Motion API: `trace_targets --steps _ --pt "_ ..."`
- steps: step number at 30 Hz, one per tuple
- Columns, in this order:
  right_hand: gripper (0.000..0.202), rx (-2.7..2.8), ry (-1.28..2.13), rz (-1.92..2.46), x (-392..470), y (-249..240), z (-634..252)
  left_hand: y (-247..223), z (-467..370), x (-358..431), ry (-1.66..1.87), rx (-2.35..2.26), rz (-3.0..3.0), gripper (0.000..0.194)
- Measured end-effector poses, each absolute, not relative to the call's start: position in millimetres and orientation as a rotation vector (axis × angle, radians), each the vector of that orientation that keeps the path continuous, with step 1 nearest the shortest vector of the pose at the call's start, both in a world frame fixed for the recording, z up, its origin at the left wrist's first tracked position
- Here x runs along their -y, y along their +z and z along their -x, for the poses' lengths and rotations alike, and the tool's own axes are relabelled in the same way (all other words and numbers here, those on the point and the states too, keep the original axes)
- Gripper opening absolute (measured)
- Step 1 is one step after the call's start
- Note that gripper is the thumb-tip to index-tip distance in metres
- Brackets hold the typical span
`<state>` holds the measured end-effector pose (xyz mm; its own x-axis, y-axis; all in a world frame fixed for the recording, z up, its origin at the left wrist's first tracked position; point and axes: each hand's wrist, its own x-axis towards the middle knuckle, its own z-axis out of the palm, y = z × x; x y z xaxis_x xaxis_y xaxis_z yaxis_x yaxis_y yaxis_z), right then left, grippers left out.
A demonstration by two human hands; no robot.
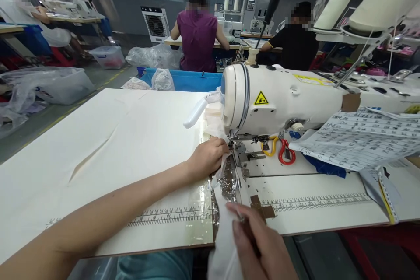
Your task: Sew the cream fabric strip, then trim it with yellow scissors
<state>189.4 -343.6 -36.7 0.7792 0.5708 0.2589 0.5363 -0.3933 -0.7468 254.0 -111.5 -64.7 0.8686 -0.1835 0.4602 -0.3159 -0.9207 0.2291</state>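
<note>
On the white counter [154, 140], a white cloth [224, 227] hangs over the front edge, the left hand [207, 157] bent on it, pinching or not I cannot tell, the right hand [262, 240] pinching a small tool [242, 218], a sewing machine [278, 96] just beyond.

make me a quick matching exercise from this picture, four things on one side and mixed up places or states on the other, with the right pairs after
Things
1. left hand
2. right hand
3. sheet of paper
4. air cooler

Places or states
A. covered in handwriting
B. at the lower edge of the view, over the white cloth
C. in the background, behind the blue bin
D. beside the stitching end of the sewing machine

Pairs: 1-D, 2-B, 3-A, 4-C
</note>
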Motion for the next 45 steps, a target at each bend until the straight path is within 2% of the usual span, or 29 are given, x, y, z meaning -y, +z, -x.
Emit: trace_targets --steps 3,9,13,25,40,45 --pt "0.031 0.754 0.019 2.116 347.4 -50.1 -211.0 -71.4 -254.7 104.3 0.636 0.402 -2.598 0.015" --pt "0.029 0.882 -0.433 2.276 333.2 -65.7 -238.7 -73.3 -258.0 98.1 0.598 0.420 -2.526 0.010" --pt "0.031 0.938 -0.573 2.313 321.8 -71.8 -245.9 -73.3 -259.4 97.2 0.620 0.438 -2.523 0.011" --pt "0.031 0.938 -0.603 2.337 311.1 -77.4 -250.2 -73.9 -258.5 100.1 0.654 0.471 -2.592 0.014" --pt "0.034 0.907 -0.523 2.347 311.1 -84.3 -249.8 -74.6 -263.8 97.6 0.662 0.439 -2.466 0.008" --pt "0.035 0.908 -0.605 2.378 307.4 -81.8 -250.9 -71.6 -261.6 99.2 0.718 0.520 -2.536 0.009"
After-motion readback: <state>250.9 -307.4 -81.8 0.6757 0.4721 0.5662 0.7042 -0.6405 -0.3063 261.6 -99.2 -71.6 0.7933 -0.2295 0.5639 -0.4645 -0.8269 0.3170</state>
